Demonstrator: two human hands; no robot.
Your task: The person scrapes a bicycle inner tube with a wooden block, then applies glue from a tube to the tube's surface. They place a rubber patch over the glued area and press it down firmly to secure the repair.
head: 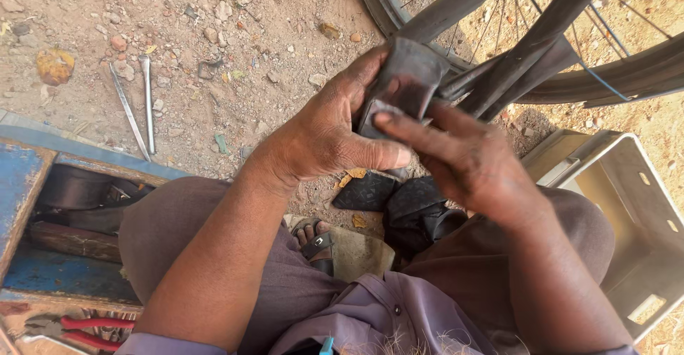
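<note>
— Start close in. What lies nearest the person?

— Purple-grey trousers over both knees, a sandalled foot (318,243) on a flat slab, and scraps of black rubber (399,202) on the dirt between the legs. At the lower left corner of the blue wooden toolbox (25,177), red-handled pliers (82,329) rest on its edge.

— And the hands?

— The left hand (328,138) is curled round a folded bit of black inner tube (406,77), thumb pressed along its lower edge. The right hand (467,155) lays its fingers flat across the fold, pressing it against the left palm.

— How far along does the work look?

— I'd judge it midway: the tube hangs loose outside the wheel, so it is pulled out, but I can't tell if any patch is on, and nothing is refitted.

— Further out?

— The tube's matte, dusty loops run up to a spoked bicycle wheel (427,6). Two slim metal levers (139,106) lie on the stony ground at left, and a pale, boxy metal container (627,205) sits empty at right.
</note>
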